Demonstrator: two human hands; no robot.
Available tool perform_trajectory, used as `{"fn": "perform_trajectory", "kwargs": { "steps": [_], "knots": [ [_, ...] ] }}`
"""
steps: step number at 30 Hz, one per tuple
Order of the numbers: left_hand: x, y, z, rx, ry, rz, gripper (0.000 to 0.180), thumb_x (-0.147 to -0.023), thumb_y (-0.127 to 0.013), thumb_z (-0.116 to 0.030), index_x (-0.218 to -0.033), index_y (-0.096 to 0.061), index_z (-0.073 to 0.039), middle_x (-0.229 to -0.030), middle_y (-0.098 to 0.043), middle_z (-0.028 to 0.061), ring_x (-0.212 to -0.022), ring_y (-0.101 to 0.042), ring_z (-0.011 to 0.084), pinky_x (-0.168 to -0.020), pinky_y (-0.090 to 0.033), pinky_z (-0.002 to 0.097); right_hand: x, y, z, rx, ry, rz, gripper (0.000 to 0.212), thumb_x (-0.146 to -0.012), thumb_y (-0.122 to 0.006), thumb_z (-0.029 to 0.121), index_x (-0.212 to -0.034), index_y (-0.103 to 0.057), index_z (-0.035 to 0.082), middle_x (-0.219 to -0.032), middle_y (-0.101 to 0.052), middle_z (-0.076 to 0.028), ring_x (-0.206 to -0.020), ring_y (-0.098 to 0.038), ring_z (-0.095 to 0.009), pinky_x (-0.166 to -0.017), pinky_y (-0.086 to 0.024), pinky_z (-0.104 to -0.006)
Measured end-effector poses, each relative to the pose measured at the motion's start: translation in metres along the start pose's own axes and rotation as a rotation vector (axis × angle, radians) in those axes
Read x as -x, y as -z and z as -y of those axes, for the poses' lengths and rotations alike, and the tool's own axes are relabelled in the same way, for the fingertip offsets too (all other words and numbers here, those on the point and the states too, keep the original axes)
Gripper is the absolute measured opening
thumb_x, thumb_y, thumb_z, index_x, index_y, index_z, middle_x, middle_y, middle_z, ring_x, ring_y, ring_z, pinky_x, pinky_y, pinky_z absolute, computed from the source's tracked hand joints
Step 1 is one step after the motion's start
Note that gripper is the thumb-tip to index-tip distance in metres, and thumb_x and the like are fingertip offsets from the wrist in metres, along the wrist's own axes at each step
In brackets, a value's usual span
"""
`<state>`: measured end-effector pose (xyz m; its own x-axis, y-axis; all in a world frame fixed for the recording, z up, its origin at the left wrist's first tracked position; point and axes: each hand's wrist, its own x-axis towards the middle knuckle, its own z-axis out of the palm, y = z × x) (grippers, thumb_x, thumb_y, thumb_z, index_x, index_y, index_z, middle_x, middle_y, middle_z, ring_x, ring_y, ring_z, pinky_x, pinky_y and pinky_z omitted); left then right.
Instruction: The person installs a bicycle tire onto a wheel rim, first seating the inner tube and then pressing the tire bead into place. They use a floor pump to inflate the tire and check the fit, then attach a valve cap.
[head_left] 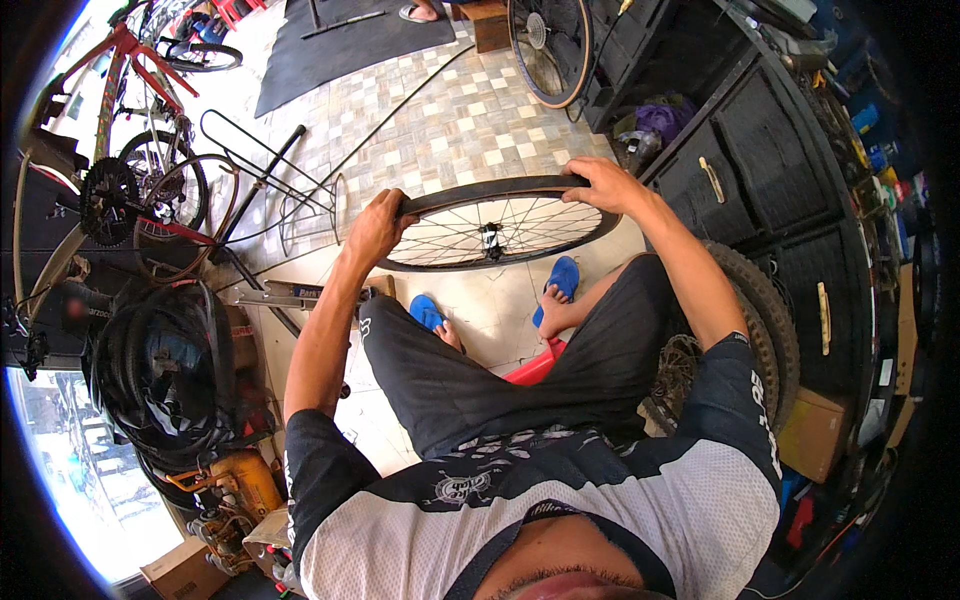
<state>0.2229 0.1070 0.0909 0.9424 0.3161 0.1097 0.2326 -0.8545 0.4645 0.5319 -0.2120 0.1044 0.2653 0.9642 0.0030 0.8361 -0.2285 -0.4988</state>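
Note:
I sit with a spoked bicycle wheel held out flat in front of my knees, a black tyre around its rim. My left hand grips the tyre at the wheel's left side. On the far right edge of the tyre, my right hand presses down with fingers curled over it. The hub sits in the middle, between my hands. Below the wheel are my feet in blue sandals on a pale tiled floor.
A red bicycle on a stand is at the left, with a pile of black tyres below it. Dark cabinets line the right; a knobbly tyre leans there. Another wheel stands at the back. An orange compressor sits lower left.

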Motion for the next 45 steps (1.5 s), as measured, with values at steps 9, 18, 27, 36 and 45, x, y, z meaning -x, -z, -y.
{"fn": "perform_trajectory", "kwargs": {
  "steps": [9, 18, 27, 36, 45],
  "knots": [
    [0.013, -0.032, 0.013, -0.252, -0.013, -0.212, 0.025, -0.094, -0.072, -0.015, -0.110, -0.057, -0.004, -0.102, -0.063, 0.0185, -0.098, -0.064, 0.0413, -0.081, -0.054, 0.0528, -0.001, -0.044, 0.022, 0.158, -0.063, -0.394, 0.033, -0.092, -0.078, 0.021, -0.111, -0.062, -0.001, -0.108, -0.064, -0.018, -0.107, -0.063, -0.039, -0.090, -0.053, -0.0474],
    [0.008, -0.033, 0.020, 0.029, -0.002, -0.304, 0.034, -0.094, -0.077, -0.022, -0.117, -0.065, -0.001, -0.107, -0.069, 0.0196, -0.098, -0.068, 0.0427, -0.082, -0.056, 0.0488, 0.003, -0.037, -0.001, -0.012, -0.127, -0.402, 0.041, -0.089, -0.080, 0.035, -0.113, -0.068, 0.004, -0.112, -0.068, -0.013, -0.107, -0.066, -0.038, -0.090, -0.052, -0.0456],
    [0.023, -0.028, 0.045, -0.048, 0.073, -0.218, 0.028, -0.096, -0.074, -0.019, -0.109, -0.058, -0.001, -0.100, -0.065, 0.0218, -0.088, -0.065, 0.0462, -0.074, -0.052, 0.0526, 0.014, -0.045, -0.027, -0.003, -0.190, -0.438, 0.040, -0.090, -0.081, 0.029, -0.112, -0.062, 0.001, -0.109, -0.066, -0.017, -0.103, -0.065, -0.039, -0.086, -0.053, -0.0470],
    [0.016, -0.034, 0.049, -0.033, 0.075, -0.298, 0.030, -0.093, -0.078, -0.021, -0.112, -0.063, -0.002, -0.100, -0.067, 0.0183, -0.091, -0.067, 0.0429, -0.077, -0.054, 0.0503, 0.008, -0.061, -0.036, -0.066, -0.252, -0.567, 0.041, -0.088, -0.083, 0.028, -0.114, -0.065, 0.000, -0.106, -0.066, -0.017, -0.101, -0.065, -0.039, -0.085, -0.052, -0.0467],
    [0.058, -0.016, 0.109, 0.128, 0.137, -0.060, 0.036, -0.092, -0.080, -0.024, -0.108, -0.060, 0.001, -0.094, -0.065, 0.0229, -0.087, -0.066, 0.0454, -0.073, -0.052, 0.0492, 0.044, -0.069, -0.078, -0.055, -0.267, -0.365, 0.044, -0.089, -0.083, 0.026, -0.117, -0.061, -0.001, -0.108, -0.069, -0.021, -0.103, -0.067, -0.043, -0.085, -0.051, -0.0485]
  ]
}}
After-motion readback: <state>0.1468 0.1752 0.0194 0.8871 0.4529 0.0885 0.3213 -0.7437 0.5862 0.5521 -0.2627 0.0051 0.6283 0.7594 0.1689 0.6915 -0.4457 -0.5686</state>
